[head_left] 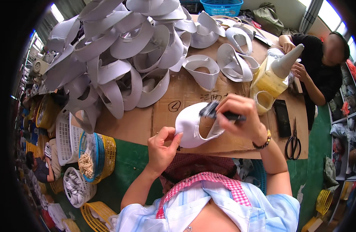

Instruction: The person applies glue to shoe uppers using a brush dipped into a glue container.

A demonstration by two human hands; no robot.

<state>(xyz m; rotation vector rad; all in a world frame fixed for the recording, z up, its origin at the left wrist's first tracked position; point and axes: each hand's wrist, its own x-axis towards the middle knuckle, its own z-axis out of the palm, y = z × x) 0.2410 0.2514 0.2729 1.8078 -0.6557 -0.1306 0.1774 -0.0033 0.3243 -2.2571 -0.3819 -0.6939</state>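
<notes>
Close in front of me, over the cardboard-covered table (135,127), is a white sun visor (187,125). My left hand (162,149) pinches the near left edge of its brim between thumb and fingers. My right hand (240,112) is closed round the dark handle of a brush (209,110). The bristles reach the visor's far edge, next to its opening; whether they touch it I cannot tell. More white visors (199,71) lie just beyond, and a tall heap of visors (108,50) rises at the far left.
Right of my hand stand a yellowish plastic jug (269,79) with a grey cone (287,62), a black flat case (282,118) and scissors (293,143). A co-worker (321,65) sits at the far right. Plastic baskets (65,137) crowd the floor at left.
</notes>
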